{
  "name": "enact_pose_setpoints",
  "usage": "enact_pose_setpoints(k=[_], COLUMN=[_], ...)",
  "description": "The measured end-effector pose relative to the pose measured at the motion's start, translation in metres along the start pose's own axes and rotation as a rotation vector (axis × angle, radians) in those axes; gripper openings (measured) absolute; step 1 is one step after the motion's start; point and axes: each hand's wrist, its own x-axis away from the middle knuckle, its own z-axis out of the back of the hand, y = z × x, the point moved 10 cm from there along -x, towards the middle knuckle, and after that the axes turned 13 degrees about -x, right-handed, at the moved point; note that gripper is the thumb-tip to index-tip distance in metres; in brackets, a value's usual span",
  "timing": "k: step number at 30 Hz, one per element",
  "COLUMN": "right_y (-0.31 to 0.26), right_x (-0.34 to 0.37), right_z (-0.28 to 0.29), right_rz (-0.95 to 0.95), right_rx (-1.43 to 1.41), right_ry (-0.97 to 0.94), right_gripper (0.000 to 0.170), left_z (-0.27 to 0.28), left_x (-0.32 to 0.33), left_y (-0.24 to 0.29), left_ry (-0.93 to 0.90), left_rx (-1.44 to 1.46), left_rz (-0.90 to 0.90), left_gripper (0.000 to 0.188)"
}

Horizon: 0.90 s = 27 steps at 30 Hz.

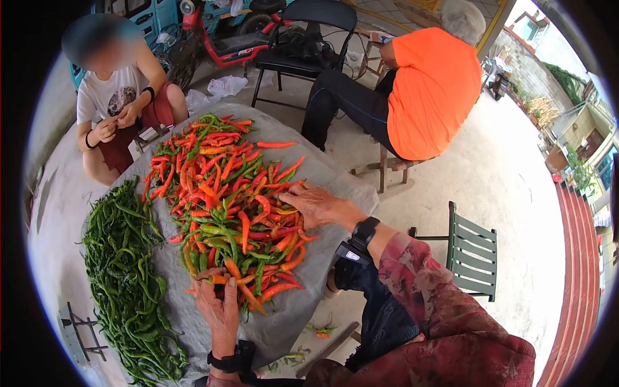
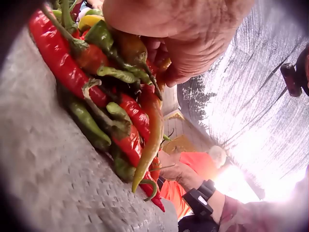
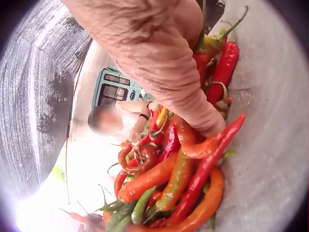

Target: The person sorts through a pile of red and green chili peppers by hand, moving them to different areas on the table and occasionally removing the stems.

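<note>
A large heap of red, orange and green chili peppers [image 1: 225, 193] covers the middle of a grey sheet. At the heap's near edge, my left hand [image 1: 216, 313] has its fingers and thumb bent around an orange chili pepper [image 1: 219, 279]. The left wrist view shows the curled fingers and thumb tip close over red and yellowish peppers [image 2: 152, 140]; part of their grip is hidden behind the hand. My right hand [image 1: 316, 203] rests against the heap's right side, fingers extended over the peppers. In the right wrist view, red and orange peppers [image 3: 193, 179] lie just below this hand.
A long pile of green chili peppers [image 1: 122, 277] lies on the left of the grey sheet [image 1: 309, 271]. Across from me a person in white [image 1: 106, 90] crouches; a person in orange [image 1: 432, 90] sits at the right. A green slatted chair [image 1: 474, 248] stands right.
</note>
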Motion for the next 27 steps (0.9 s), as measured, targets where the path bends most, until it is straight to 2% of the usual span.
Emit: enact_pose_setpoints(k=[4,7,10,12,13,15,18,25,27], right_y=[0.003,-0.010,-0.013,-0.015,-0.019,-0.013,-0.015,-0.036,-0.044], right_x=[-0.002,0.005,0.009,0.016,0.016,0.018,0.021,0.008,0.005], right_z=[-0.003,0.015,0.027,0.048,0.053,0.067,0.082,0.087,0.090], right_rz=[0.042,0.174,0.119,0.167,0.174,0.073,0.118,0.103,0.093], right_rx=[-0.061,-0.009,0.016,-0.048,-0.055,-0.066,-0.208,-0.451,-0.624], right_ry=[0.070,0.259,0.277,0.431,0.423,0.449,0.536,0.548,0.575], right_gripper=[0.070,0.051,0.046,0.044,0.044,0.045,0.048,0.051,0.062], left_z=[0.000,0.000,0.000,0.001,0.001,0.000,0.001,0.001,0.001], left_x=[-0.002,0.000,0.002,0.001,0.001,0.002,0.001,0.002,0.002], left_y=[0.002,-0.004,-0.004,-0.003,-0.004,-0.004,-0.002,-0.003,-0.002], left_ry=[0.010,-0.005,-0.001,0.010,0.011,0.021,0.022,0.033,0.025], left_rx=[0.026,0.007,-0.005,-0.001,0.004,0.028,0.002,-0.018,-0.023], left_rz=[0.016,0.028,0.016,0.006,0.004,0.004,0.005,-0.007,-0.013], left_gripper=[0.022,0.022,0.022,0.021,0.021,0.021,0.021,0.021,0.020])
